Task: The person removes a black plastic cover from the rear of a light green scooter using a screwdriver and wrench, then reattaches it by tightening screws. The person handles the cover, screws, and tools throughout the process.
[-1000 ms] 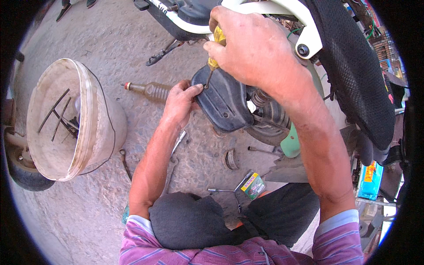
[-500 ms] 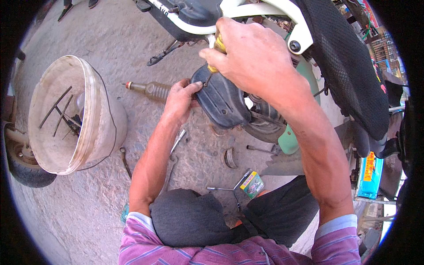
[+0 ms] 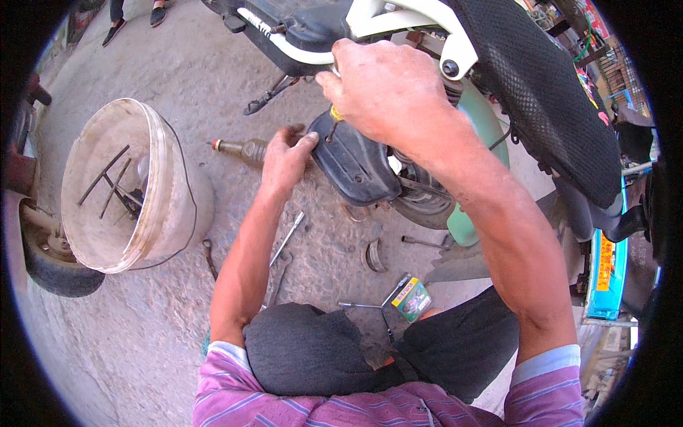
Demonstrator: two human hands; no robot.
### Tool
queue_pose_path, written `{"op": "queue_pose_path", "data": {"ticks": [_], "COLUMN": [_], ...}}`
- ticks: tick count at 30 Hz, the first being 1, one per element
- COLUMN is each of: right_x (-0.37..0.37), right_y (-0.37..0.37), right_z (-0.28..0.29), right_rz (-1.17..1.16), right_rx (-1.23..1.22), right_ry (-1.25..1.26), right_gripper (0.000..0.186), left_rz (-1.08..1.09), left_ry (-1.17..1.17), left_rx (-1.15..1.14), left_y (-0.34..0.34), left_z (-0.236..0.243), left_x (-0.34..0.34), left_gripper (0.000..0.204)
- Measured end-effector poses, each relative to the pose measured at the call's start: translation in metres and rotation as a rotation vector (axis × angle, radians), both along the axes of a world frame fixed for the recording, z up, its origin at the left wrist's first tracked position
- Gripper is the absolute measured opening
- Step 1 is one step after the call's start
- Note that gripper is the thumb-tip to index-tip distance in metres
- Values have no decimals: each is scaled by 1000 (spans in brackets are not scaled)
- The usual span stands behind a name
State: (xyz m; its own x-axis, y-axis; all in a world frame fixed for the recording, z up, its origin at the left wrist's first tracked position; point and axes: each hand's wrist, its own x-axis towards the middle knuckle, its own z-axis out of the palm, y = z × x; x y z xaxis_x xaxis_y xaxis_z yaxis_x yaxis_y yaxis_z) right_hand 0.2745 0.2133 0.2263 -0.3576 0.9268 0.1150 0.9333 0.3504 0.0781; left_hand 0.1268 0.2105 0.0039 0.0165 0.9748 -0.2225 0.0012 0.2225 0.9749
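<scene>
My right hand (image 3: 395, 89) is closed round the handle of a yellow screwdriver (image 3: 335, 114), mostly hidden by the fingers. Its shaft points down to the upper left corner of a black plastic cover (image 3: 356, 167) on a motorbike. At the cover's left edge is my left hand (image 3: 286, 162), thumb on the rim and fingers curled partly out of sight behind it. The tip's contact with a screw is too small to make out. Beyond the hands run the white frame tube (image 3: 302, 53) and a black mesh-covered seat (image 3: 533, 99).
A whitish bucket (image 3: 203, 206) with dark rods inside stands at left, near a wheel (image 3: 64, 274). Behind my left hand lies a brown bottle (image 3: 242, 149). A socket wrench (image 3: 288, 238), a curved metal piece (image 3: 373, 256) and a small green-yellow box (image 3: 411, 299) lie on the ground.
My left thumb and fingers have drawn back from the screwdriver's tip to the cover's left edge. The right hand stays on the screwdriver. The whole view has shifted slightly.
</scene>
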Motion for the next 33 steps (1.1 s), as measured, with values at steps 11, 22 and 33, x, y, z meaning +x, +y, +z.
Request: {"op": "queue_pose_path", "data": {"ticks": [11, 22, 33], "right_x": [1, 14, 12], "right_y": [0, -6, -13], "right_z": [-3, 4, 12], "right_rz": [39, 49, -71], "right_rx": [-21, -41, -39], "right_ry": [126, 144, 39], "right_gripper": [42, 47, 55], "left_rz": [-243, -338, -291], "left_ry": [173, 271, 224], "left_rx": [482, 465, 542], "left_y": [3, 13, 12], "left_z": [75, 81, 87], "left_x": [13, 8, 16], "left_gripper": [45, 36, 38]}}
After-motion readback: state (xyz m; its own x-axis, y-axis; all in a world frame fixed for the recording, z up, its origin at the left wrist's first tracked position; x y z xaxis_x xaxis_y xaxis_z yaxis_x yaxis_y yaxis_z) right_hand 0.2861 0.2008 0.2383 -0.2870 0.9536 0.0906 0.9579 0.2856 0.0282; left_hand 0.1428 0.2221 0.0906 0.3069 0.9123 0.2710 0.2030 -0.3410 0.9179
